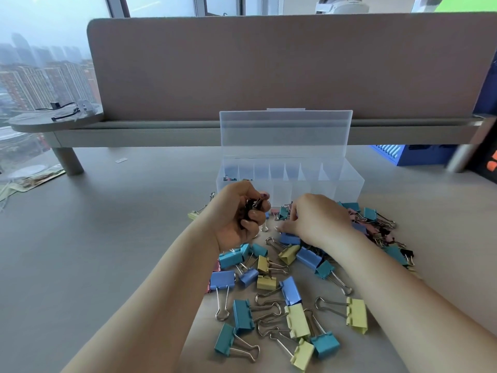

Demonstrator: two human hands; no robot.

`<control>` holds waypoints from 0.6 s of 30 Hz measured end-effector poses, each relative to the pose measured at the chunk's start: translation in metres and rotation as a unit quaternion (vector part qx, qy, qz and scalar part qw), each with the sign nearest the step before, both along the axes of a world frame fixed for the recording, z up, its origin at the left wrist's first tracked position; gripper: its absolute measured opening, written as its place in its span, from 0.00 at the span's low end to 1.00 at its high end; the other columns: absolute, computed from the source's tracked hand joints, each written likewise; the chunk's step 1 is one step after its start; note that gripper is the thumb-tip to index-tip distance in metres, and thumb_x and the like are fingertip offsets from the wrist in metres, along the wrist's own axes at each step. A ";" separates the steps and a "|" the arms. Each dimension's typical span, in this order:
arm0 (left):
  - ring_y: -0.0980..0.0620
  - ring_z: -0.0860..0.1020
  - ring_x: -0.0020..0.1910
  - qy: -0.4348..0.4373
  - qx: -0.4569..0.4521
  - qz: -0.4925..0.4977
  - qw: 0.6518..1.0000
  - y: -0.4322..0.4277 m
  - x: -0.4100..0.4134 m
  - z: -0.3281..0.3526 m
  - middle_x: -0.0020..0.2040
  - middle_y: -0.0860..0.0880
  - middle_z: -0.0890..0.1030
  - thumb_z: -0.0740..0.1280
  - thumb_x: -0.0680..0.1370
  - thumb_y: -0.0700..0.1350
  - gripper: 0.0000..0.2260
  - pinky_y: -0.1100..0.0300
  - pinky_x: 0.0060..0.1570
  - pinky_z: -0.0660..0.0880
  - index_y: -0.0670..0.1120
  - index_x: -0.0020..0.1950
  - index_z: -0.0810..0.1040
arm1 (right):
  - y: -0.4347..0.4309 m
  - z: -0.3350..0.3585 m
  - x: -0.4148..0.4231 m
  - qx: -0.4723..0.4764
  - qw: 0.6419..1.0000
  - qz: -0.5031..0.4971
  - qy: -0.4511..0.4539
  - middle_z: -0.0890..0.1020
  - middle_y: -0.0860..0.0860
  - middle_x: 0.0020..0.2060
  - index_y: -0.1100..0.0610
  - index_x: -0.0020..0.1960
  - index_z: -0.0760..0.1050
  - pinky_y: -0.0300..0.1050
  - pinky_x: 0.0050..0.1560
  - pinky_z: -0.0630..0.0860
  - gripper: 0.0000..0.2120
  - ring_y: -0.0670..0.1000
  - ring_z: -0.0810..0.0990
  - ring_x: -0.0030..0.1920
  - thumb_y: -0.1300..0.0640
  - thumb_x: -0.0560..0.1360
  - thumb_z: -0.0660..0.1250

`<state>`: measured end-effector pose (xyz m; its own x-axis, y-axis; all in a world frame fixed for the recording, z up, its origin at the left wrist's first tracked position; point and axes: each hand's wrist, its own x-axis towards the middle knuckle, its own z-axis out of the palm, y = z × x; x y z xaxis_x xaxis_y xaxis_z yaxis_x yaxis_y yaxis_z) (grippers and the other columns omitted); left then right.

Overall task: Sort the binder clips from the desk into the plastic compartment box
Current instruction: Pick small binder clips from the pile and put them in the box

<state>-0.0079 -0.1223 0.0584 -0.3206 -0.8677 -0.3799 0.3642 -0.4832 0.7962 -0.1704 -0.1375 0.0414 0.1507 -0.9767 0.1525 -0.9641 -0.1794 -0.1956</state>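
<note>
Black clips [251, 204]: small, bunched in the left hand's grasp at the centre of the frame.
Left hand [236, 214]: the forearm comes in from the lower left; the palm is turned toward the camera and the fingers [254, 215] are curled round the black clips, just in front of the box's left end.
Right hand [318, 219]: the forearm enters from the lower right; the palm faces down over the upper part of the pile with the fingers bent into the clips. I cannot tell whether they pinch one.
Binder clips [297, 320]: blue, teal, yellow, pink and black, in mixed sizes. They are scattered on the desk from the box's front wall down to the lower centre, under and between both hands.
Plastic compartment box [347, 184]: clear, just above the hands in the frame, with its lid [285, 133] standing upright. A few clips lie in its leftmost compartment [230, 179].
Desk [107, 238]: pale, carrying the box and the pile.
</note>
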 end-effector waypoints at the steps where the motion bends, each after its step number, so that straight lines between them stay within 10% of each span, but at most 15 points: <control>1: 0.57 0.63 0.24 0.005 0.001 -0.003 1.000 0.000 0.000 0.000 0.33 0.49 0.72 0.56 0.73 0.40 0.04 0.71 0.19 0.56 0.44 0.41 0.70 | 0.000 -0.001 0.002 -0.002 1.000 0.003 -0.004 0.72 0.51 0.27 0.56 0.34 0.75 0.39 0.29 0.61 0.15 0.53 0.71 0.30 0.46 0.69 0.70; 14: 0.59 0.64 0.23 -0.072 -0.032 0.058 0.995 0.000 -0.001 -0.002 0.29 0.51 0.70 0.62 0.80 0.48 0.09 0.71 0.17 0.59 0.44 0.43 0.73 | -0.002 -0.003 -0.001 0.007 0.996 0.059 -0.068 0.77 0.56 0.34 0.60 0.44 0.80 0.42 0.32 0.62 0.13 0.55 0.75 0.36 0.50 0.74 0.65; 18: 0.57 0.65 0.24 -0.318 -0.160 0.080 0.931 0.000 -0.005 -0.005 0.33 0.52 0.71 0.60 0.81 0.47 0.09 0.67 0.20 0.61 0.46 0.49 0.78 | -0.006 0.007 -0.009 0.070 0.970 0.050 -0.226 0.76 0.57 0.32 0.61 0.38 0.79 0.41 0.33 0.64 0.13 0.51 0.71 0.32 0.53 0.75 0.64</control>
<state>-0.0126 -0.1223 0.0537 0.0245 -0.9864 -0.1623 -0.1835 -0.1640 0.9692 -0.1789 -0.1432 0.0485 0.1947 -0.9764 0.0930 -0.7533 -0.2096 -0.6234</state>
